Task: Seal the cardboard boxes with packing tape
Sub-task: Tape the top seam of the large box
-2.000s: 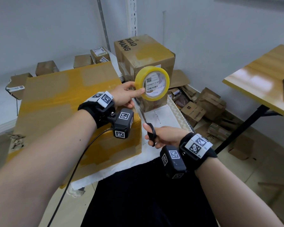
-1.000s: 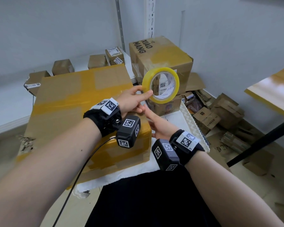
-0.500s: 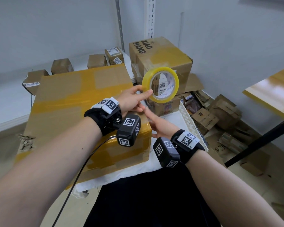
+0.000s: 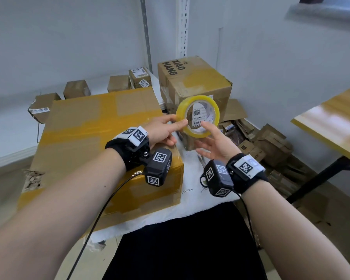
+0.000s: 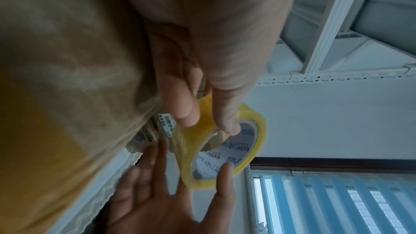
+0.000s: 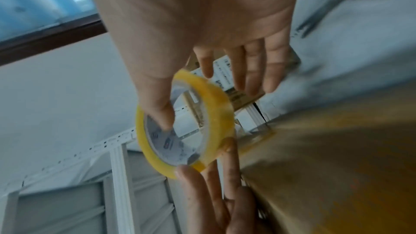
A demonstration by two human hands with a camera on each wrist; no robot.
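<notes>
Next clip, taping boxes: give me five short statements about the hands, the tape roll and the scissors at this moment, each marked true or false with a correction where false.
1. The left hand pinches the tape roll at its rim. True.
2. The right hand grips the scissors. False: the scissors lie on the white cloth; the right hand's fingers are spread, its thumb at the roll's core.
3. The roll rests flat on the large box. False: it is held up in the air, on edge.
4. The large box's top carries yellowish tape. True.
5. The box printed XIAO MANG stands behind the roll. True.
</notes>
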